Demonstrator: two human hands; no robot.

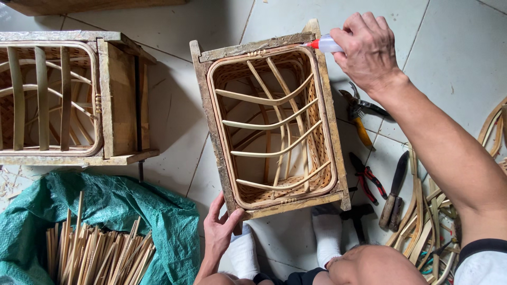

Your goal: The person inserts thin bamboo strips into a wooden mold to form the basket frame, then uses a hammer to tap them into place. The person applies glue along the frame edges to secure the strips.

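Near: left hand (221,232) grips the near-left corner of the wooden frame (211,126), thumb on the bottom rail, fingers curled loosely over the edge; it steadies the piece. Person's socked feet (327,232) sit just below the near rail.

Middle: woven basket (272,119) sits inside the frame, bent cane ribs crossing its open top. Pliers (365,177) and a knife (395,192) lie on the tile to the right, apart from the frame.

Far: right hand (364,50) is closed around a small glue bottle (326,44); its red nozzle touches the far-right corner of the basket rim.

Step, as judged: gluing the rim at the far corner, other hand bracing. Next move likely calls for a light squeeze and a steady nozzle held on the rim seam, without shifting the frame.

Bottle lies wholly within the right fist, only tip and neck showing.
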